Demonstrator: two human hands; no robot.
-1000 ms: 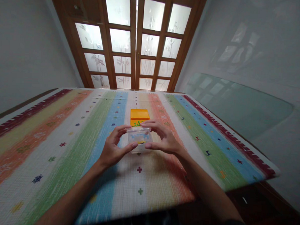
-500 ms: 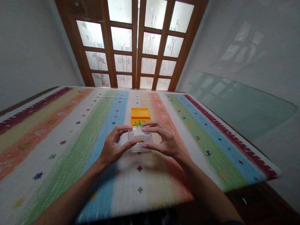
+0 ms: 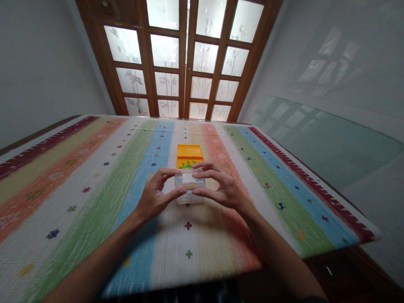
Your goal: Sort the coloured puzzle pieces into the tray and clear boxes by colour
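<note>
Between my two hands is a small clear plastic box [image 3: 189, 179], raised above the cloth. My left hand [image 3: 158, 192] grips its left side, thumb at the near lower edge and fingers at the far upper edge. On the right side my right hand [image 3: 222, 186] pinches it the same way. A whitish patch shows in the box; what it is I cannot make out. Below it, a second clear plastic piece [image 3: 191, 199] is partly hidden. Just beyond stands an open orange box [image 3: 189, 151] with small green pieces [image 3: 188, 164] in its near half.
A striped tablecloth [image 3: 96, 200] covers the table, whose near edge runs along the bottom of the view. A glass panel [image 3: 323, 139] leans on the wall at the right. Wooden doors [image 3: 186, 57] with frosted panes stand behind the table.
Both hands still hold the clear box, which has tilted or shifted very slightly. The view has moved a little; the orange box and green pieces stay in place.
</note>
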